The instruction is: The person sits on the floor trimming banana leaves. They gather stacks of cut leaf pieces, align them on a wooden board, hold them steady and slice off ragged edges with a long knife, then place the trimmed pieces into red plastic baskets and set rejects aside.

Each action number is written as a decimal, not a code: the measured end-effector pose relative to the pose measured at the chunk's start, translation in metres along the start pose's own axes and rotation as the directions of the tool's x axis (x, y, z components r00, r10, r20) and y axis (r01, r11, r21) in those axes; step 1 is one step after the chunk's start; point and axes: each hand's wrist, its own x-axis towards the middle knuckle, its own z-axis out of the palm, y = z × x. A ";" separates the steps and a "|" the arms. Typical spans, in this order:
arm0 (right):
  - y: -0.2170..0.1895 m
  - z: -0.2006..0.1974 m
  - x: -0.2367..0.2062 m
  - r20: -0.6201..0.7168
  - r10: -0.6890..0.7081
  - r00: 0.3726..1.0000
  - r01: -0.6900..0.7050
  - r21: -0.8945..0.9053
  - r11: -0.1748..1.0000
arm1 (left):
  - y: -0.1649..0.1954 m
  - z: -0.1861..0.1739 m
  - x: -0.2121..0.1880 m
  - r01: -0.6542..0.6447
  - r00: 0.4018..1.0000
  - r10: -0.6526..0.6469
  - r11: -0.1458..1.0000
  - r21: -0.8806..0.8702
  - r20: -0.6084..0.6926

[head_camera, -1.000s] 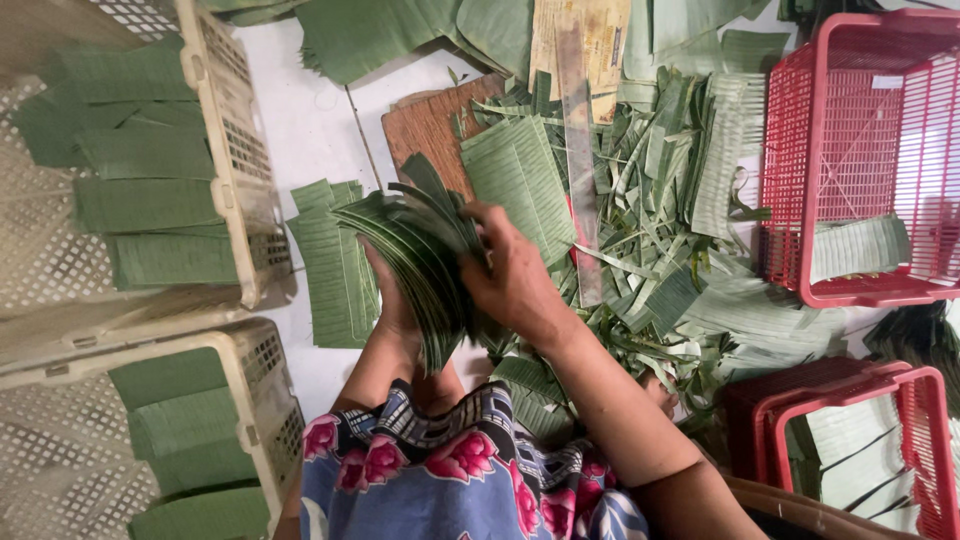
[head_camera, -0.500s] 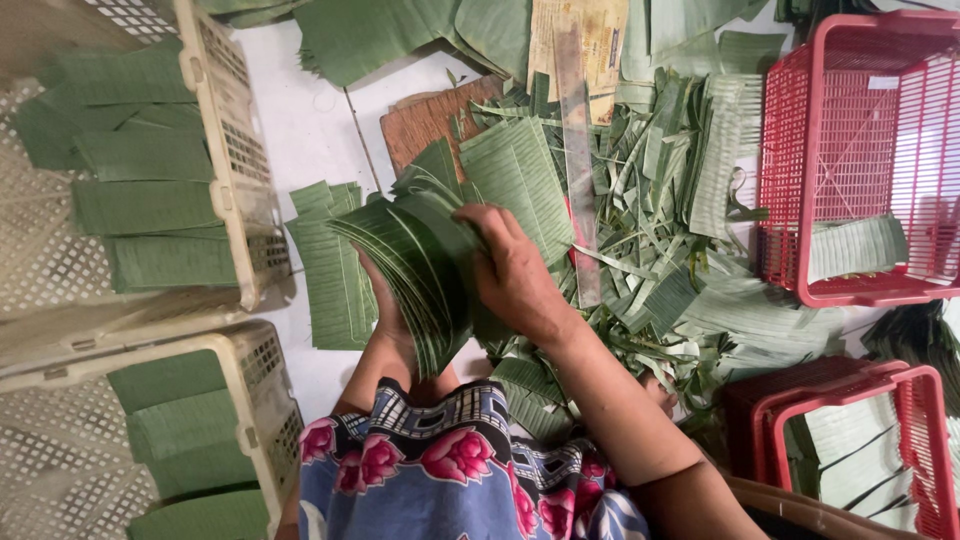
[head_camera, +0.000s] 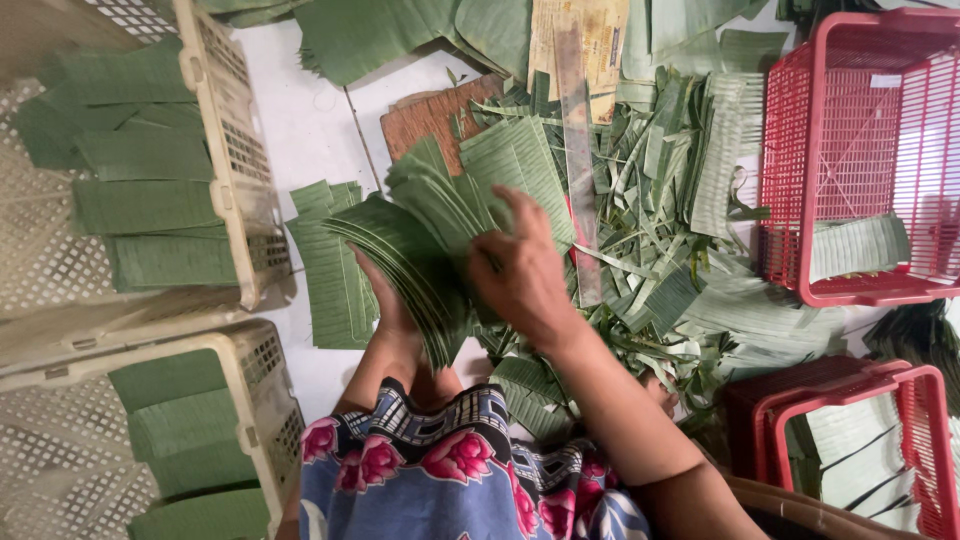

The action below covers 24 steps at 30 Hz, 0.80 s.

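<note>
Hands fanning a stack of cut banana leaves

Crates come first on the left side: an upper cream crate (head_camera: 235,150) holds flat rectangular leaf pieces (head_camera: 140,205) in layers, and a lower cream crate (head_camera: 255,400) holds more pieces of the same kind. Just beside the upper crate, a small pile of cut leaves (head_camera: 335,270) lies flat on the white counter (head_camera: 300,110).

Next is the left hand (head_camera: 385,305). It supports from below a thick fanned leaf stack (head_camera: 415,260), and its grip is pressed against the lower edge of the stack; the fingers are mostly hidden behind the leaves. The stack is held above the counter, in the middle of the view, with its sheets spread like a fan and tilted to the left.

The right hand (head_camera: 525,275) lies on the right part of the stack, with the fingers spread and the thumb pressing the sheets, so the stack is pinched between both hands. Behind the hands a brown wooden board (head_camera: 430,115) lies on the counter, and a clear ruler (head_camera: 575,150) rests over loose leaf strips (head_camera: 660,180).

On the far right stands a red basket (head_camera: 800,200) with a few leaf pieces inside, and below it a second red basket (head_camera: 850,400).
</note>
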 end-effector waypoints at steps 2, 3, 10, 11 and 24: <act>0.000 -0.027 -0.003 0.005 0.008 1.000 -0.008 0.016 1.000 | 0.003 -0.010 0.008 -0.079 0.997 0.079 0.997 0.005 -0.004; 0.005 -0.050 -0.003 0.186 0.028 0.982 -0.043 0.076 0.996 | 0.005 -0.014 0.010 -0.089 0.996 0.090 0.996 0.019 -0.016; 0.000 -0.082 -0.002 0.297 -0.030 0.955 0.010 0.069 0.998 | 0.002 -0.025 0.011 -0.032 0.994 0.038 0.997 0.071 -0.098; -0.005 -0.070 -0.002 0.241 -0.070 0.968 0.042 0.121 0.992 | -0.004 -0.025 0.013 -0.049 0.997 0.054 0.994 0.094 -0.056; 0.046 0.021 -0.001 -0.033 0.170 0.985 -0.153 0.297 0.943 | 0.004 -0.006 0.000 0.001 1.000 -0.001 1.000 0.004 -0.015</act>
